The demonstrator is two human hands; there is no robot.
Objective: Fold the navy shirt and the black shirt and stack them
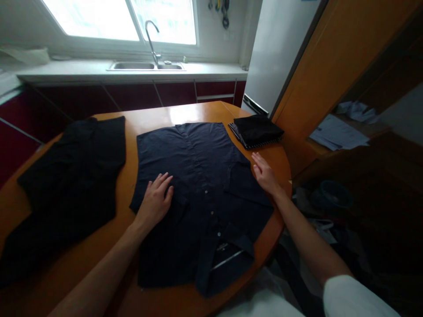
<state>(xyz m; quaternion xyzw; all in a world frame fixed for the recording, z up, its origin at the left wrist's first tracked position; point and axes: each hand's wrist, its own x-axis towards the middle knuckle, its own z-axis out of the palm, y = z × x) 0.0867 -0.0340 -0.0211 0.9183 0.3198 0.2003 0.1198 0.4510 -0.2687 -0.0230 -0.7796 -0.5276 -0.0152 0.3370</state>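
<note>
- Left hand point(157, 193): fingers spread and extended, laid over the shirt's side, gripping nothing.
- Right hand point(263, 172): open too, fingers straight, at the opposite sleeve's edge; whether it presses cloth or wood, I cannot tell.
- Navy shirt point(194, 154): spread front up on the tabletop point(148, 115) between the hands, collar toward the person.
- The step appears to be smoothing it flat; the next move likely calls for pinching a side edge and turning it inward evenly.
- Farther out: black garment point(79, 171) to the left, folded dark cloth point(257, 128) beyond the right hand.
</note>
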